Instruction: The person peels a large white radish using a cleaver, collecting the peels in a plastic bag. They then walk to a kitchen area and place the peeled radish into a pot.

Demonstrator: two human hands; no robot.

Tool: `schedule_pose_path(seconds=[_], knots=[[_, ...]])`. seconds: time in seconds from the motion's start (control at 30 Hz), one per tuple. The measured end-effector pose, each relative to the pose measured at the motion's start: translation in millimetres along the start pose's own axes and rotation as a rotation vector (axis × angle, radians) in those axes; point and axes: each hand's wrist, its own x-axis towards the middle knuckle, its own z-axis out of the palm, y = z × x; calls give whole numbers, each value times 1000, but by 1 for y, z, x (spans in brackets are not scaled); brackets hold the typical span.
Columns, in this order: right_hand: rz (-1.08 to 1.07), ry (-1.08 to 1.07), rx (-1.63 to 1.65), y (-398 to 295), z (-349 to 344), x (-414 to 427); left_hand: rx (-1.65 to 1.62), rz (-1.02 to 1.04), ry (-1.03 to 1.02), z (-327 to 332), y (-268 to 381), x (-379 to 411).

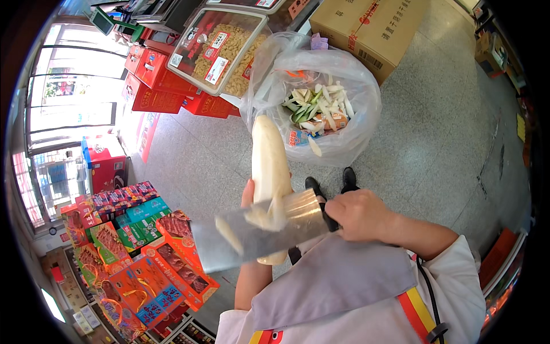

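My right hand (359, 215) grips the dark handle of a Chinese cleaver (300, 215). Its broad steel blade lies across the lower part of a long, peeled pale vegetable (270, 163), perhaps a gourd. Thin pale slices, slightly blurred, rest on or lift off the blade. From underneath, my left hand (248, 193) holds the vegetable; only some fingers show, with the rest behind blade and vegetable. Beyond its far tip, a clear plastic bag (361, 142) hangs wide-mouthed, with pale and green peelings (318, 103) and wrappers inside. One loose sliver (315, 146) lies on the bag's near side.
A cardboard carton (378, 34) stands beyond the bag. Lidded clear bins (219, 47) of snacks and red gift boxes (159, 81) are at upper left. Colourful packaged goods (142, 258) are stacked at lower left. Speckled floor (429, 142) extends right, with my dark shoes (350, 176) below.
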Motion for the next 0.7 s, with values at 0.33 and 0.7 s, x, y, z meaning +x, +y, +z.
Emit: schedule_pose_path(seconds=[0.33,0.7], knots=[[189,55,-33,41,2,8,742,203,187,11,-5,-11],[544,55,144,91,-13,28,713,180,291,31,-9,-6]])
